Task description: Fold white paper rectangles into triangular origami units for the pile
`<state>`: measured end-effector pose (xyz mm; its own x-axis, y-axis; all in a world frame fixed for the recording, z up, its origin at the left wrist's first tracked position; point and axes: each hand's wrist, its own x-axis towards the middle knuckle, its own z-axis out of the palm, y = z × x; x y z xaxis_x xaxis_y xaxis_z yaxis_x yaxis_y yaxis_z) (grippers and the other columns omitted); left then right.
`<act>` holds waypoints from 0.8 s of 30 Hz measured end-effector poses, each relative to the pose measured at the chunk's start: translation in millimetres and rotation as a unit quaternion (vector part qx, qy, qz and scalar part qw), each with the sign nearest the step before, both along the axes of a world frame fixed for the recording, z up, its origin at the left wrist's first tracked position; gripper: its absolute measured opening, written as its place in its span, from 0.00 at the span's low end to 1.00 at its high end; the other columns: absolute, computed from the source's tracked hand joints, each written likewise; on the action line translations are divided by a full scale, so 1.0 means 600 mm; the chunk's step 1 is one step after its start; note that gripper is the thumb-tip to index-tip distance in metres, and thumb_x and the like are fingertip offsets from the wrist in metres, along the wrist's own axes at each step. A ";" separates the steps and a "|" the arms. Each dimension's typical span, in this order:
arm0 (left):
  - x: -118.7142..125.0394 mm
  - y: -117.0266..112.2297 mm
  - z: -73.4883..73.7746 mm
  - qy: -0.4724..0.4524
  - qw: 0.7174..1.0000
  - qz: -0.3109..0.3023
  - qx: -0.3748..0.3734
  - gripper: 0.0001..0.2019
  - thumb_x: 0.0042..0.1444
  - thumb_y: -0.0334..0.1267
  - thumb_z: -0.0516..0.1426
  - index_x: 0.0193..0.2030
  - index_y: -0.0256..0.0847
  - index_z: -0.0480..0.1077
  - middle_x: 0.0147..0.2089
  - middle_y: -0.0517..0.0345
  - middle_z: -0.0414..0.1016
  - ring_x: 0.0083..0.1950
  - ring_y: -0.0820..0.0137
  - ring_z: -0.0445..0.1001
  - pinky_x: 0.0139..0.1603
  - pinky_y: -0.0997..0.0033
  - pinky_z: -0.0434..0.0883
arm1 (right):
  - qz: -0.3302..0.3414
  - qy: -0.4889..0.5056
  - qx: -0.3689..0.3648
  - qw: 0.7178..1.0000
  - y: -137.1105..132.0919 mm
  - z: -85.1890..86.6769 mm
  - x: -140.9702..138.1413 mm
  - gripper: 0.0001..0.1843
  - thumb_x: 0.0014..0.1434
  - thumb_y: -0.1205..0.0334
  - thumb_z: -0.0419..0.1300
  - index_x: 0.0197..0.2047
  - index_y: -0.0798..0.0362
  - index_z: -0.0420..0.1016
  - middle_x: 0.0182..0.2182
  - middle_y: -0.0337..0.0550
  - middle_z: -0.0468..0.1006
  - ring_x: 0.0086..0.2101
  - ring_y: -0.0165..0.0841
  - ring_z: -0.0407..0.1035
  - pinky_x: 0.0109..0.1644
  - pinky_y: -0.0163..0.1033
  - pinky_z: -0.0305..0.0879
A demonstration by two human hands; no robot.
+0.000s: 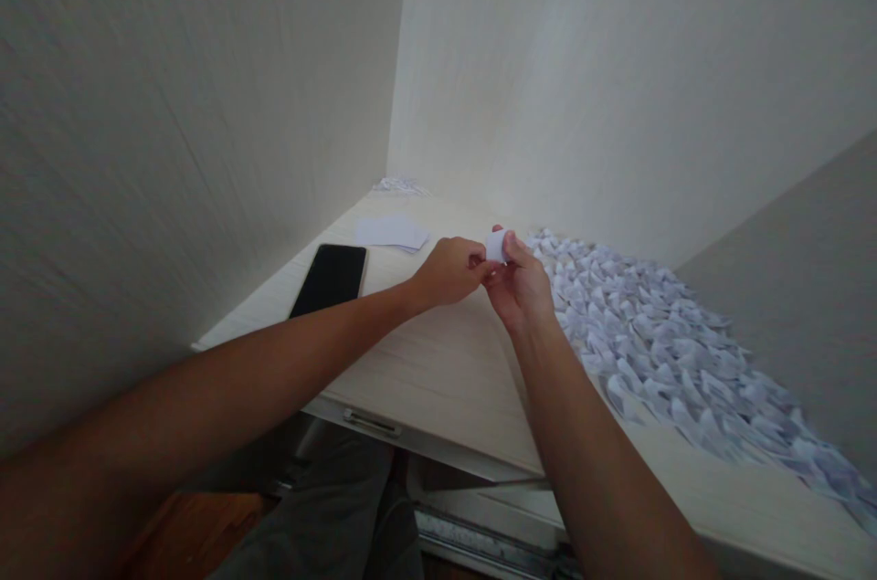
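Both of my hands meet above the middle of a pale wooden desk (438, 370). My left hand (449, 271) and my right hand (522, 288) pinch a small white piece of paper (496, 246) between their fingertips. The paper is held just above the desk surface. To the right of my right hand lies a large heap of folded white paper pieces (658, 342), spread along the desk's right side.
A black phone (330, 279) lies face up on the desk's left part, near the left wall. Flat white paper slips (392, 232) lie behind it. More paper bits (401, 186) sit in the far corner. Walls close the desk on three sides.
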<state>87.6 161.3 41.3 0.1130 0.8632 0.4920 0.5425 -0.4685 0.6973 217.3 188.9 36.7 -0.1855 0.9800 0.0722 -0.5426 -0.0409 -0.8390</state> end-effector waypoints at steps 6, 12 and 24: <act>-0.005 -0.001 0.004 0.032 0.999 -0.001 0.012 0.15 0.58 0.37 0.60 0.21 0.37 0.72 0.20 0.61 0.70 0.24 0.73 0.63 0.29 0.70 0.54 | -0.003 -0.016 0.004 1.000 0.000 -0.002 0.000 0.11 0.52 0.53 0.73 0.34 0.48 0.79 0.34 0.39 0.79 0.30 0.31 0.70 0.33 0.37 0.70; -0.001 -0.007 0.005 0.037 0.997 -0.028 0.062 0.23 0.66 0.40 0.52 0.18 0.39 0.64 0.18 0.62 0.64 0.22 0.74 0.60 0.28 0.70 0.53 | -0.012 -0.010 -0.025 1.000 0.001 -0.001 0.002 0.11 0.50 0.56 0.74 0.33 0.49 0.79 0.35 0.44 0.80 0.36 0.36 0.71 0.35 0.40 0.73; -0.005 -0.002 0.004 -0.036 0.997 -0.053 -0.034 0.21 0.67 0.39 0.51 0.23 0.36 0.71 0.23 0.58 0.75 0.26 0.74 0.72 0.31 0.75 0.66 | -0.031 -0.042 -0.011 0.999 -0.009 0.011 -0.005 0.13 0.51 0.56 0.72 0.30 0.51 0.73 0.28 0.39 0.74 0.29 0.31 0.66 0.27 0.35 0.64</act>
